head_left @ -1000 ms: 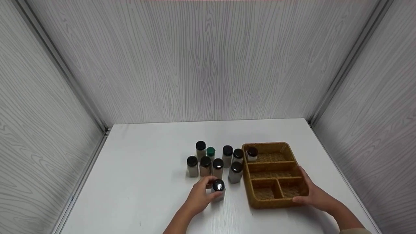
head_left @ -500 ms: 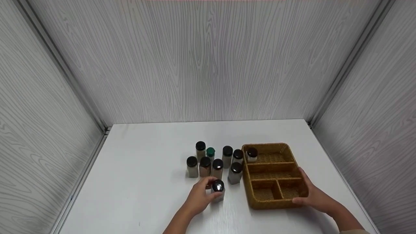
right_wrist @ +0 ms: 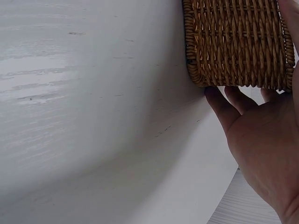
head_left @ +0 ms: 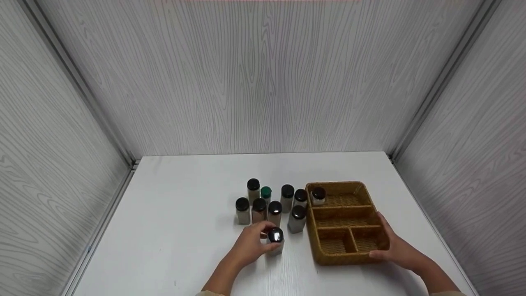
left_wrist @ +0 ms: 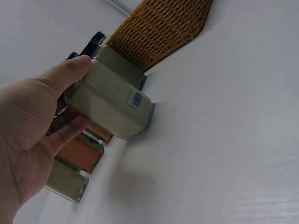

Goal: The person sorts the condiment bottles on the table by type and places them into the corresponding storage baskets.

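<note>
My left hand [head_left: 250, 245] pinches a glass spice jar [left_wrist: 112, 102] with a shiny black cap, thumb on one side and fingers on the other. The jar holds pale powder and has a small barcode label near its base. At the right, my right hand [head_left: 398, 250] grips the near right corner of a brown woven basket [head_left: 328, 258], its thumb at the front rim and fingers along the right side. In the right wrist view the fingertips [right_wrist: 217, 98] lie against the wicker. One black-capped jar [head_left: 318, 195] stands in the basket's back compartment, at the left end.
Several black-capped spice jars [head_left: 259, 210] stand upright behind my left hand, with a green-capped one [head_left: 266, 192] among them. A jar of grey powder [head_left: 297, 220] stands close to the basket's left side. White panels [head_left: 246, 82] enclose the table at back and sides.
</note>
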`<action>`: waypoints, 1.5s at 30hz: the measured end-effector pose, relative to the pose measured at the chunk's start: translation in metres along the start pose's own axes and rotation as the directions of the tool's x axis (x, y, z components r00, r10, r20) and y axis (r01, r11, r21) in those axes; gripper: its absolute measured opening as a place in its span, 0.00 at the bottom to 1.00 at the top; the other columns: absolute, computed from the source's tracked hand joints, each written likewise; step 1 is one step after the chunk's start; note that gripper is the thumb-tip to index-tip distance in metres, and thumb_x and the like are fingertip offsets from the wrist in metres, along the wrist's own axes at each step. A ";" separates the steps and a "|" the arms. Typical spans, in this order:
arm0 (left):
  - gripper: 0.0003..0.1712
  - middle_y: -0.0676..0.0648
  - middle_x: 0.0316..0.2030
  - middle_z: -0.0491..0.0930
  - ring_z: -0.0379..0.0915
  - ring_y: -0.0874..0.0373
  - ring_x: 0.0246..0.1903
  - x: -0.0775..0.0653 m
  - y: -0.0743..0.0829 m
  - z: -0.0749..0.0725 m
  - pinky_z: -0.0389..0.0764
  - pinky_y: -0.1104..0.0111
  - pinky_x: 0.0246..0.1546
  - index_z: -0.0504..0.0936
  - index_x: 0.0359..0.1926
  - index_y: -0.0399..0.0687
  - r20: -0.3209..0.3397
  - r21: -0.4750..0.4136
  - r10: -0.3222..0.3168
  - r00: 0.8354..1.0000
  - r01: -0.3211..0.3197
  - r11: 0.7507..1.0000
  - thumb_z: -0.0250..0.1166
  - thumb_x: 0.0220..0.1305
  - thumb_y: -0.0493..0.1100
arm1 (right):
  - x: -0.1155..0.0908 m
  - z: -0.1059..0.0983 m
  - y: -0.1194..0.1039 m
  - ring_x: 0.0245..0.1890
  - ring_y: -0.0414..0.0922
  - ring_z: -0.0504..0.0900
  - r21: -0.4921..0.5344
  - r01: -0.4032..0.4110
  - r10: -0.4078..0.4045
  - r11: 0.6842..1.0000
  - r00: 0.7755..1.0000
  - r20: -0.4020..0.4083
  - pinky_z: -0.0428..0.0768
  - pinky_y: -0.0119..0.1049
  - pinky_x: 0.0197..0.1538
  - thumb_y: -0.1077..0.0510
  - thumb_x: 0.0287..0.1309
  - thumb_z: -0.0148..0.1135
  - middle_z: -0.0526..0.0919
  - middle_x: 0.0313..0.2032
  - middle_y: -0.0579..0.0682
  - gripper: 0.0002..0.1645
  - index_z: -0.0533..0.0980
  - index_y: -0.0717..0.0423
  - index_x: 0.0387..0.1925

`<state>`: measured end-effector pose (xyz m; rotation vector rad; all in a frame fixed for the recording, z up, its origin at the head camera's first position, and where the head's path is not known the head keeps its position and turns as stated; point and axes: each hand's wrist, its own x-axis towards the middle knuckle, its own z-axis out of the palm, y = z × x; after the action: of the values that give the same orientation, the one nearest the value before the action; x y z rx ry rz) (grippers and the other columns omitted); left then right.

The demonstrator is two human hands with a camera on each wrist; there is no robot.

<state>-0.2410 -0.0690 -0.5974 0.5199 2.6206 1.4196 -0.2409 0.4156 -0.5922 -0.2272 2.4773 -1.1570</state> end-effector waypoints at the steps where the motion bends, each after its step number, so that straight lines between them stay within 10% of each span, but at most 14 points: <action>1: 0.26 0.47 0.54 0.88 0.87 0.52 0.55 0.001 0.001 -0.001 0.89 0.62 0.59 0.84 0.59 0.50 0.007 0.003 0.004 1.000 -0.004 1.000 0.82 0.64 0.47 | 0.000 0.000 0.000 0.81 0.83 0.33 0.003 -0.001 0.001 1.000 1.000 -0.001 0.52 0.87 0.74 0.47 0.68 0.76 0.24 0.85 0.72 0.80 0.18 0.38 0.86; 36: 0.28 0.46 0.56 0.88 0.86 0.53 0.57 0.024 0.054 -0.009 0.86 0.51 0.63 0.84 0.64 0.50 0.052 -0.068 0.056 0.997 -0.052 0.996 0.79 0.66 0.50 | 0.001 0.001 0.002 0.81 0.83 0.33 0.001 0.026 -0.026 1.000 1.000 -0.005 0.51 0.88 0.73 0.48 0.66 0.77 0.24 0.85 0.71 0.80 0.18 0.32 0.85; 45: 0.30 0.49 0.59 0.87 0.85 0.57 0.57 0.029 0.067 -0.006 0.87 0.65 0.59 0.83 0.66 0.51 0.034 -0.014 0.079 0.996 -0.079 0.997 0.78 0.67 0.52 | 0.001 0.001 0.005 0.81 0.83 0.31 0.022 0.042 -0.041 0.999 0.999 -0.005 0.50 0.88 0.73 0.50 0.67 0.77 0.24 0.85 0.71 0.80 0.19 0.34 0.86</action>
<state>-0.2533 -0.0297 -0.5368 0.6473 2.5900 1.4349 -0.2413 0.4177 -0.5966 -0.2713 2.4731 -1.2023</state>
